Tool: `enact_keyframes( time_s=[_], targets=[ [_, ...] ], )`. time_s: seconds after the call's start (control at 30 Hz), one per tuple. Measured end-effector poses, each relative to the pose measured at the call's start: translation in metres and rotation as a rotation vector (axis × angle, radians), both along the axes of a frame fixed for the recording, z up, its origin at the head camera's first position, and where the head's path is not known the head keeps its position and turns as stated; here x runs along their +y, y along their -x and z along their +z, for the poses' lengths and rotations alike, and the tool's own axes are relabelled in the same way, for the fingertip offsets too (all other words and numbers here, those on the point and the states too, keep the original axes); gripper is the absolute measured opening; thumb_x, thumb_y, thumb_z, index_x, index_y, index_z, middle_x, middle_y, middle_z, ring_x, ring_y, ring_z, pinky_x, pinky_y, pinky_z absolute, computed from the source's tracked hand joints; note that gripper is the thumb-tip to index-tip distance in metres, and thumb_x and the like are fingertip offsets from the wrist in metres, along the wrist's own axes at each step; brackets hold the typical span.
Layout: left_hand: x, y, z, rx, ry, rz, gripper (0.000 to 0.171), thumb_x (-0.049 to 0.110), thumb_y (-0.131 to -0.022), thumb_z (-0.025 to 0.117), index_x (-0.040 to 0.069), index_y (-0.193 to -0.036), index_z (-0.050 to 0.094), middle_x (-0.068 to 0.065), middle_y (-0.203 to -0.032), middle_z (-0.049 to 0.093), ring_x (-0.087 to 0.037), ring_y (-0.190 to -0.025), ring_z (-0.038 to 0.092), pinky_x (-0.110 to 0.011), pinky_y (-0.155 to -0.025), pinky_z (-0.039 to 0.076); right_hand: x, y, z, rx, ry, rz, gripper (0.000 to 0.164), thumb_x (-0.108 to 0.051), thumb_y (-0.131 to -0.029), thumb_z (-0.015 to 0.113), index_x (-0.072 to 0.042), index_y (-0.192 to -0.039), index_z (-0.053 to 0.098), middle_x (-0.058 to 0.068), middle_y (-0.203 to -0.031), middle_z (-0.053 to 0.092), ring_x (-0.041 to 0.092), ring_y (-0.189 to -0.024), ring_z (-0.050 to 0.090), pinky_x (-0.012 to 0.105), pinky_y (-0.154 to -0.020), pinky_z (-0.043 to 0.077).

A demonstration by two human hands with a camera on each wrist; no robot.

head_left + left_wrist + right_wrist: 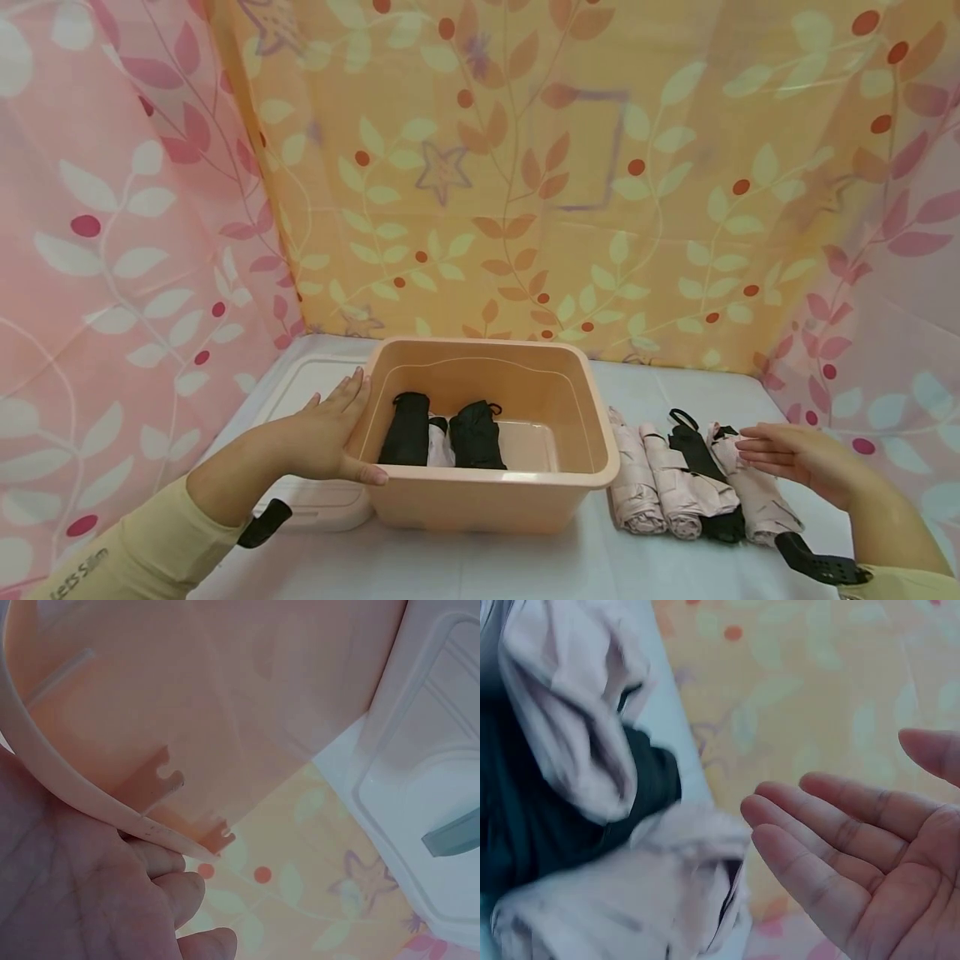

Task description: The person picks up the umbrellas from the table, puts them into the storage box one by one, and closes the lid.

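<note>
My left hand (322,429) rests on the left rim of a peach plastic bin (480,504), fingers straight along the side and thumb at the front corner. The left wrist view has the palm (60,862) against the outside of the rim. Inside the bin lie two black folded umbrellas, one left (406,429) and one right (477,435), with a pale pink one (439,446) between them. My right hand (806,458), fingers extended, hovers over the rightmost pale pink folded umbrella (757,492) and holds nothing. Beside that lie a black umbrella (693,446) and two more pink ones (637,483).
A white lid (315,500) lies flat on the white tabletop (525,567), left of the bin and partly behind it. Patterned yellow cloth (525,183) hangs at the back, with pink cloth (135,275) at the sides.
</note>
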State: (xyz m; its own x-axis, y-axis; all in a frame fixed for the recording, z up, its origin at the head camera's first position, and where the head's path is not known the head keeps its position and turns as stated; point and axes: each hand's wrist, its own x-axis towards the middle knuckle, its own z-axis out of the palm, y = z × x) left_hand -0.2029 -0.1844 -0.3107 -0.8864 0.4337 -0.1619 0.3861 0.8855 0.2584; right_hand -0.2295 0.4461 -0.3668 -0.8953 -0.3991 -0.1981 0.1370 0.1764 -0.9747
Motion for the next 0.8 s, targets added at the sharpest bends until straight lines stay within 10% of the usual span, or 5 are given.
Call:
enact_keyframes(
  time_s=[0.37, 0.8],
  targets=[
    [0.0, 0.0, -0.001, 0.001, -0.007, -0.001, 0.127, 0.076, -0.063, 0.057, -0.008, -0.143, 0.005, -0.024, -0.15, -0.005, -0.04, -0.137, -0.001, -0.064, -0.102, 0.005, 0.034, -0.006, -0.028, -0.09, -0.191, -0.226, 0.059, -0.027, -0.098, 0.041, 0.024, -0.126, 0.031, 0.007, -0.105, 0.065, 0.012, -0.092, 0.064, 0.036, -0.083, 0.05],
    [0.001, 0.0, 0.0, -0.01, 0.0, 0.0, 0.127, 0.076, -0.063, 0.057, -0.007, -0.143, 0.005, -0.024, -0.15, -0.006, -0.039, -0.137, -0.002, -0.065, -0.101, 0.005, 0.052, -0.007, -0.064, -0.14, -0.441, -0.31, 0.064, -0.028, -0.09, 0.058, 0.023, -0.123, 0.037, 0.015, -0.108, 0.06, 0.018, -0.09, 0.061, 0.038, -0.079, 0.051]
  ],
)
